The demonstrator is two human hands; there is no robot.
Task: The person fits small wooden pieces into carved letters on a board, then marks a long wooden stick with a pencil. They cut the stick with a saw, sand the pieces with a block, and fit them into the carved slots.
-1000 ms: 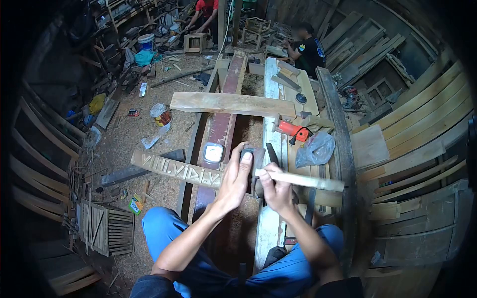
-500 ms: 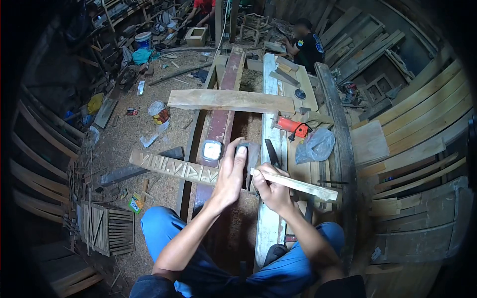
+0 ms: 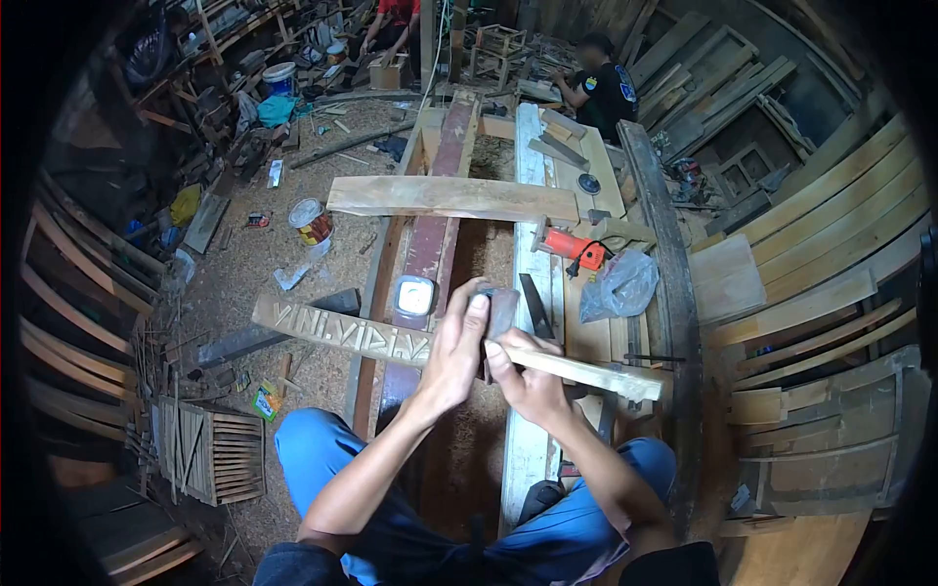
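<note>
My left hand (image 3: 455, 344) is closed on a dark grey flat piece (image 3: 502, 311), its thumb laid along the near side and one face showing past the fingers. Right beside it, my right hand (image 3: 532, 376) grips a pale wooden strip (image 3: 606, 377) near its left end, with the thumb pressed close to the dark piece. The strip slants down to the right. A wooden board with carved raised letters (image 3: 342, 330) reaches in from the left and passes behind my left hand. Whether strip and board are one piece I cannot tell.
A plain curved plank (image 3: 449, 198) lies across the bench beams. To the right are a red power tool (image 3: 576, 247) and a clear plastic bag (image 3: 619, 289). A square container (image 3: 415, 296) sits on the reddish beam (image 3: 428, 249). Two other people (image 3: 611, 93) sit at the back.
The dark flat piece has turned, showing more of its face. My right hand has shifted slightly left and its thumb now sits closer to my left hand.
</note>
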